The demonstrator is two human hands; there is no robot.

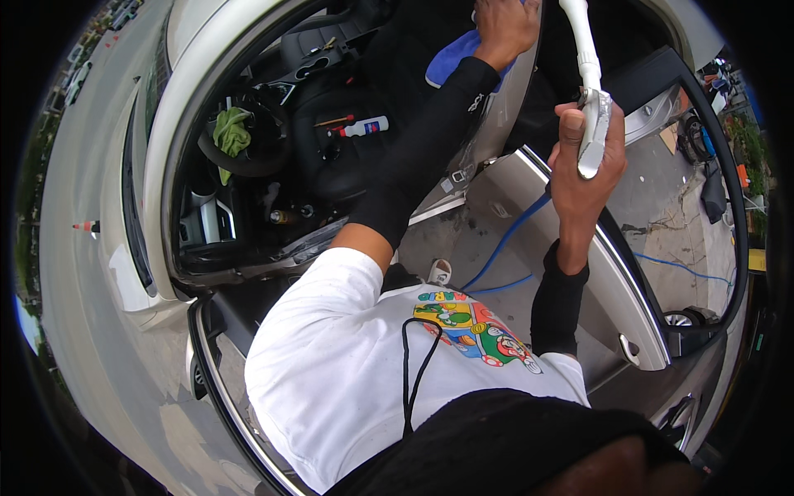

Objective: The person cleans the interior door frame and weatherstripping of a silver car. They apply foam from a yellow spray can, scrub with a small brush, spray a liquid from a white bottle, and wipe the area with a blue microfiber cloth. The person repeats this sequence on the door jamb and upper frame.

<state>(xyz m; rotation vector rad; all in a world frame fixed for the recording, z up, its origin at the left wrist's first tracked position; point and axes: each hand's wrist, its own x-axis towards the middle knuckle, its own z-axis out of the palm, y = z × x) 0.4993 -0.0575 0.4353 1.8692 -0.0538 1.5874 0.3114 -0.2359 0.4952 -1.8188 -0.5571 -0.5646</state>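
My left hand [505, 28] is at the top of the view, on a blue cloth [446, 59] against the pillar [505, 111] between the car's door openings. Its fingertips are partly hidden. My right hand [586, 146] grips a white spray gun [590, 80], whose front end runs out of the top of the view. A blue hose [512, 230] runs down from beside that hand. On the black front seat [322, 111] lie a white bottle [366, 126] with a red cap and a slim tool with a red end [335, 121]. A green cloth [231, 136] hangs over the steering wheel [248, 166].
The open rear door [583, 273] stands by my right arm; the open front door's frame [208, 359] is at lower left. A can [282, 217] sits in the front footwell. More blue hose [682, 268] crosses the pavement beyond the rear window. A traffic cone [85, 227] stands far left.
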